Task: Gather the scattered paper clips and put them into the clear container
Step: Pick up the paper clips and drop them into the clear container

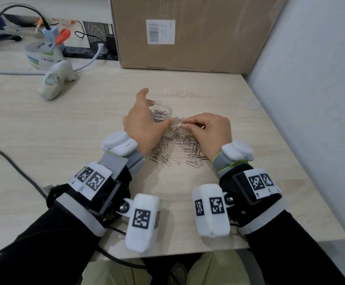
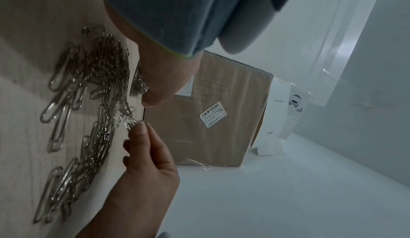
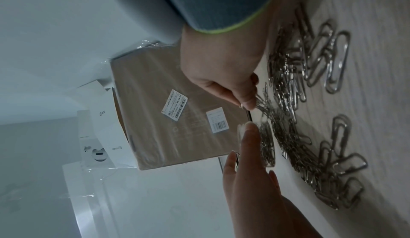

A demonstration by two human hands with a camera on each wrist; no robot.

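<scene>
A loose pile of silver paper clips (image 1: 177, 145) lies on the wooden desk between my hands. Just beyond it stands the small clear container (image 1: 167, 106), which holds several clips (image 1: 159, 115). My left hand (image 1: 149, 100) is open with its thumb raised, and its straight fingers (image 3: 249, 147) lie against the container's near wall (image 3: 269, 164). My right hand (image 1: 185, 125) pinches a few tangled clips (image 3: 260, 104) between thumb and forefinger at the far end of the pile, right beside the container. The left wrist view shows the same pinch (image 2: 133, 125) over the pile (image 2: 97, 87).
A large cardboard box (image 1: 188, 31) stands at the back of the desk (image 1: 85, 124). A white handheld scanner (image 1: 54, 81), a tape dispenser (image 1: 42, 54) and a power strip (image 1: 85, 51) sit at back left. A grey wall (image 1: 311, 99) borders the right edge. A black cable (image 1: 13, 167) crosses the left.
</scene>
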